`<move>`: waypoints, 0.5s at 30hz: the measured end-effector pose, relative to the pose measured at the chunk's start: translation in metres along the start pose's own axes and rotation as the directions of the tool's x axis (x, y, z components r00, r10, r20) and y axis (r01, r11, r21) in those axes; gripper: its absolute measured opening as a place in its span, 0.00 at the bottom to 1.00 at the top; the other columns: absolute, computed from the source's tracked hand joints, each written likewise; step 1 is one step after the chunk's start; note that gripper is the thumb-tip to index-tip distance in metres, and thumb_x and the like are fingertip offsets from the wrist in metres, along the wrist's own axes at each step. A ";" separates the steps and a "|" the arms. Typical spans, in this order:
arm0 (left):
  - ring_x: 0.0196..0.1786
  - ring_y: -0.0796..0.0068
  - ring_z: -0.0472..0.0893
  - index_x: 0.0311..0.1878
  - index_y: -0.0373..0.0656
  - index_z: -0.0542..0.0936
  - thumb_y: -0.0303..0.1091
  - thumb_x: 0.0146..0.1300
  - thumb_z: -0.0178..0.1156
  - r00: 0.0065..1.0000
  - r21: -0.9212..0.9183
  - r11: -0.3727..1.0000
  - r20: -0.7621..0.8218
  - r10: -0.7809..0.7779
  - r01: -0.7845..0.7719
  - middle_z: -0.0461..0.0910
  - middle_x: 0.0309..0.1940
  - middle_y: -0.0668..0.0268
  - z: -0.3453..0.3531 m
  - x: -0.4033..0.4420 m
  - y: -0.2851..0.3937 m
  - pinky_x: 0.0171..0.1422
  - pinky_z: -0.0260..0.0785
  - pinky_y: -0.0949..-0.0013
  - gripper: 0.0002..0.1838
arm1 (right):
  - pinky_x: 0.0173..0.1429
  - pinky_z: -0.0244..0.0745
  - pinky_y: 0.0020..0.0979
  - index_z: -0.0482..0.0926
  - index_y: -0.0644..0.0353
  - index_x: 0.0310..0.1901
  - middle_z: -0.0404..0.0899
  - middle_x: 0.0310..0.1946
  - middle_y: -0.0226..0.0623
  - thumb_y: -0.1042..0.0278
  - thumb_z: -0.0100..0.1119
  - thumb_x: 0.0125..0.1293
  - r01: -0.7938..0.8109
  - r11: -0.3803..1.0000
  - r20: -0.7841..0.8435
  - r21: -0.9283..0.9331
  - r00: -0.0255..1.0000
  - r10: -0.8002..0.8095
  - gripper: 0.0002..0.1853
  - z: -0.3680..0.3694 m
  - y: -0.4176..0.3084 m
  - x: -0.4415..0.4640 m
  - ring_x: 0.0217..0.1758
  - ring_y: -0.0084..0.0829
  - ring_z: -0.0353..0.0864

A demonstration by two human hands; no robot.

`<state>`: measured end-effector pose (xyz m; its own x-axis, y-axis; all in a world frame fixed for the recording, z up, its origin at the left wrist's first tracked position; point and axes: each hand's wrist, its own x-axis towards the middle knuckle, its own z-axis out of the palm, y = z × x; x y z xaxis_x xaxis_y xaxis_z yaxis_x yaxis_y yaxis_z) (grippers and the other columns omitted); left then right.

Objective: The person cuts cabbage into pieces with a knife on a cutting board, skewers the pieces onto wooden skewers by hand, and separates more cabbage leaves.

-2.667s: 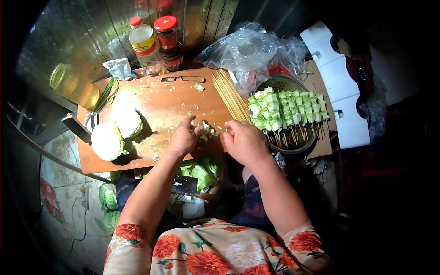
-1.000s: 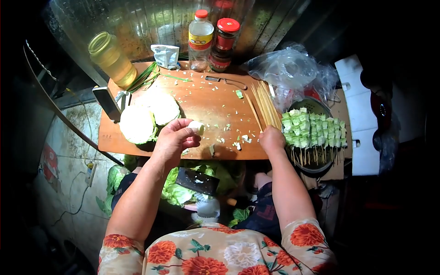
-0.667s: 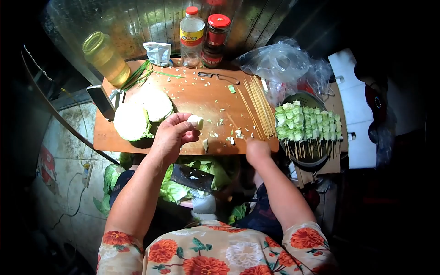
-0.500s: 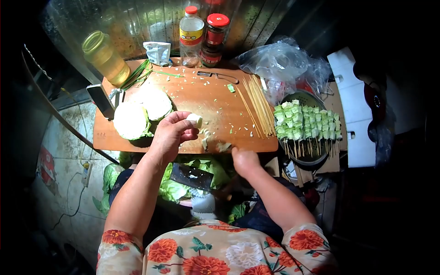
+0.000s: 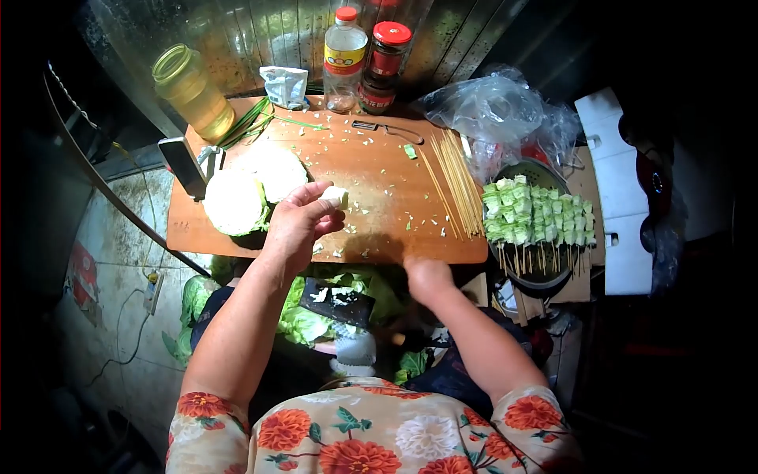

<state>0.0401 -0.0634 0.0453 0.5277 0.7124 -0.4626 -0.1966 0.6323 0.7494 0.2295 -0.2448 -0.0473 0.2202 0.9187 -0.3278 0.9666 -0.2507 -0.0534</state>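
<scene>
Above the wooden board, my left hand (image 5: 297, 221) pinches a pale chunk of cabbage core (image 5: 335, 196) between thumb and fingers. My right hand (image 5: 429, 279) is at the board's front edge, its back toward me and its fingers hidden and blurred. Just left of my left hand lie two pale cabbage halves (image 5: 235, 205), cut faces up. Below the board edge, a dark cleaver blade (image 5: 338, 303) lies over loose cabbage leaves (image 5: 302, 319), with white scraps on it.
The wooden board (image 5: 371, 178) carries small scraps, a peeler (image 5: 381, 129) and bamboo skewers (image 5: 456, 186). Skewered cabbage (image 5: 537, 212) rests over a dark colander at right. An oil jar (image 5: 193, 93), a phone (image 5: 182, 167), a bottle (image 5: 344, 59) and red-lidded jars (image 5: 387, 59) stand behind.
Pale scraps that lay near the board's front edge have left it, and white bits now sit on the cleaver blade. My left hand still holds the core chunk.
</scene>
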 end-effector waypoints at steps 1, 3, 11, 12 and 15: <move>0.34 0.72 0.81 0.54 0.38 0.71 0.23 0.60 0.60 1.000 -0.026 1.000 -0.014 0.001 -0.002 0.80 0.37 0.61 -0.001 0.001 -0.001 0.42 0.78 0.69 0.18 | 0.39 0.78 0.44 0.77 0.57 0.37 0.82 0.34 0.45 0.70 0.55 0.55 0.065 0.998 0.030 -0.017 0.997 -0.065 0.07 0.002 -0.010 -0.001 0.37 0.46 0.83; 0.34 0.71 0.81 0.54 0.38 0.71 0.22 0.60 0.60 1.000 -0.052 0.999 -0.017 0.008 -0.009 0.80 0.37 0.61 -0.003 0.003 -0.002 0.43 0.78 0.68 0.18 | 0.39 0.78 0.44 0.77 0.56 0.35 0.82 0.32 0.43 0.70 0.55 0.55 0.199 0.980 0.051 -0.001 0.979 -0.199 0.06 0.001 -0.025 -0.008 0.36 0.45 0.84; 0.36 0.68 0.83 0.53 0.36 0.71 0.21 0.60 0.56 0.995 -0.092 0.992 -0.071 0.077 -0.083 0.80 0.38 0.58 -0.014 0.008 0.003 0.43 0.80 0.68 0.17 | 0.34 0.76 0.41 0.77 0.54 0.30 0.80 0.25 0.39 0.66 0.58 0.52 0.094 0.879 -0.144 0.467 0.989 -0.029 0.04 -0.055 -0.020 -0.007 0.29 0.43 0.81; 0.36 0.67 0.83 0.54 0.35 0.70 0.21 0.60 0.55 0.989 -0.105 0.989 -0.121 0.086 -0.099 0.79 0.38 0.57 -0.015 0.010 0.004 0.43 0.80 0.67 0.18 | 0.32 0.76 0.39 0.77 0.56 0.29 0.79 0.22 0.39 0.67 0.59 0.51 0.057 0.807 -0.141 0.588 0.989 0.033 0.04 -0.068 -0.025 -0.009 0.26 0.41 0.81; 0.36 0.66 0.83 0.58 0.34 0.69 0.20 0.60 0.54 0.976 -0.136 0.981 -0.190 0.110 -0.137 0.79 0.38 0.56 -0.022 0.016 0.006 0.43 0.81 0.66 0.20 | 0.28 0.69 0.21 0.77 0.60 0.30 0.73 0.18 0.26 0.76 0.60 0.51 0.203 0.584 -0.270 0.786 0.962 0.028 0.04 -0.075 -0.040 -0.012 0.21 0.15 0.72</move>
<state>0.0292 -0.0419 0.0317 0.3358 0.8223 -0.4594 -0.3774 0.5643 0.7343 0.1981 -0.2235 0.0293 0.2749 0.9595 -0.0623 0.5059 -0.1994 -0.8392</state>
